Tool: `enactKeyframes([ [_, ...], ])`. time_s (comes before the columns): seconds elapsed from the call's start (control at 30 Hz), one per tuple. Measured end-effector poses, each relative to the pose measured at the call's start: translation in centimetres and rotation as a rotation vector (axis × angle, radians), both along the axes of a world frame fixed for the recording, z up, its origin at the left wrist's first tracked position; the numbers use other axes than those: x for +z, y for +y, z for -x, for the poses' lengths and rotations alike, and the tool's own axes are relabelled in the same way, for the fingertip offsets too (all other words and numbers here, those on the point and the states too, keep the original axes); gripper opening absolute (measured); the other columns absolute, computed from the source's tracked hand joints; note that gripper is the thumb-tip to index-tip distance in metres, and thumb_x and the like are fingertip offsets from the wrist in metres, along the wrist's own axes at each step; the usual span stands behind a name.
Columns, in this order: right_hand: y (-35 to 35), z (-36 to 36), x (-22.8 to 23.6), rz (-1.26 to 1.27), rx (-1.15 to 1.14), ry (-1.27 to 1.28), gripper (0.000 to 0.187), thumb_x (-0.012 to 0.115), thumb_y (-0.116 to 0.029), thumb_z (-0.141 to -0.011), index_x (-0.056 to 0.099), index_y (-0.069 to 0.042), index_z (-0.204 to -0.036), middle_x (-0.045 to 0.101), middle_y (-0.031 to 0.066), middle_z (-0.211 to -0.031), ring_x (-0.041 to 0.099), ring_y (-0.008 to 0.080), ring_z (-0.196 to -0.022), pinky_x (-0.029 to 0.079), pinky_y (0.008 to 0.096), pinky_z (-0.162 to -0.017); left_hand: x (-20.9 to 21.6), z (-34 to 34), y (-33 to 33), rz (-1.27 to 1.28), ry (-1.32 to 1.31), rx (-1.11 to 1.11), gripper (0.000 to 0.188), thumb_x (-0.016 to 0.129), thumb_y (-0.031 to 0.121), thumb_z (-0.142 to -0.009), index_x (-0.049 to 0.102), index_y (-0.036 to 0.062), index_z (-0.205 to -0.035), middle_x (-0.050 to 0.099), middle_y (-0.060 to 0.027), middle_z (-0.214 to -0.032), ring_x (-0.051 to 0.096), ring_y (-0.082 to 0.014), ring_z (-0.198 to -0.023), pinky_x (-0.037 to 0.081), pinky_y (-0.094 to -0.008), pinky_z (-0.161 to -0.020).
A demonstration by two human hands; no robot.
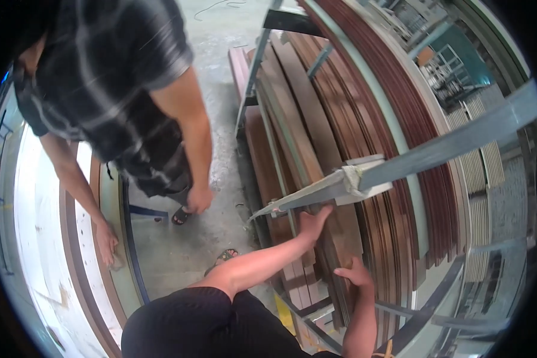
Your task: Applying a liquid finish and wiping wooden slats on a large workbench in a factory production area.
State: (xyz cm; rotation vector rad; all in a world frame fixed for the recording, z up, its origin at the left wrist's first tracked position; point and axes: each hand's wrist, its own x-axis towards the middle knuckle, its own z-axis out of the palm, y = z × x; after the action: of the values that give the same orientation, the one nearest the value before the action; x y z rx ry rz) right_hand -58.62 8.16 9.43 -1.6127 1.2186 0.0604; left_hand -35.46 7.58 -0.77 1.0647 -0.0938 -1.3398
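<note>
The brown boards [340, 238] under the left hand [312, 228] look like smooth, matt wood; just past it, the dull grey metal bar [453, 140] wears rough, pale cloth [352, 180]; leftward, the floor [221, 167] gleams like smooth concrete.

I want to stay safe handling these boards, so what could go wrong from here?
Your left hand is close to the grey metal bar and could get pinched against it. The brown boards sit packed close together, so shifting one might drag others along. If one slipped off, the nearby sandalled foot could be hurt.
</note>
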Motion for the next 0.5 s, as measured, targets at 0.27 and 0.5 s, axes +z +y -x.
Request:
enactKeyframes([
  [0.27,2.9,3.6,-0.1,0.023,-0.195,-0.214,0.089,0.094,-0.024,-0.069,0.054,0.004,-0.144,0.069,0.0082,-0.125,0.064,0.0194,-0.115,0.05,0.0369,-0.104,5.1,2.5,0.3,-0.097,-0.15,-0.047,0.094,0.087,0.051,-0.077,0.043,-0.0116,-0.131,0.06,-0.0252,-0.129,0.061,-0.0299,-0.12,0.048,-0.0393,-0.103],
  [0.5,8.2,-3.0,-0.2,0.108,-0.26,-0.299,0.086,0.094,-0.028,-0.069,0.056,0.001,-0.141,0.07,0.0101,-0.124,0.065,0.0205,-0.114,0.05,0.0379,-0.103,6.4,-2.7,2.3,0.106,-0.208,-0.138,0.077,0.083,0.047,-0.082,0.058,-0.0106,-0.127,0.071,-0.0176,-0.113,0.071,-0.0227,-0.098,0.055,-0.0372,-0.089],
])
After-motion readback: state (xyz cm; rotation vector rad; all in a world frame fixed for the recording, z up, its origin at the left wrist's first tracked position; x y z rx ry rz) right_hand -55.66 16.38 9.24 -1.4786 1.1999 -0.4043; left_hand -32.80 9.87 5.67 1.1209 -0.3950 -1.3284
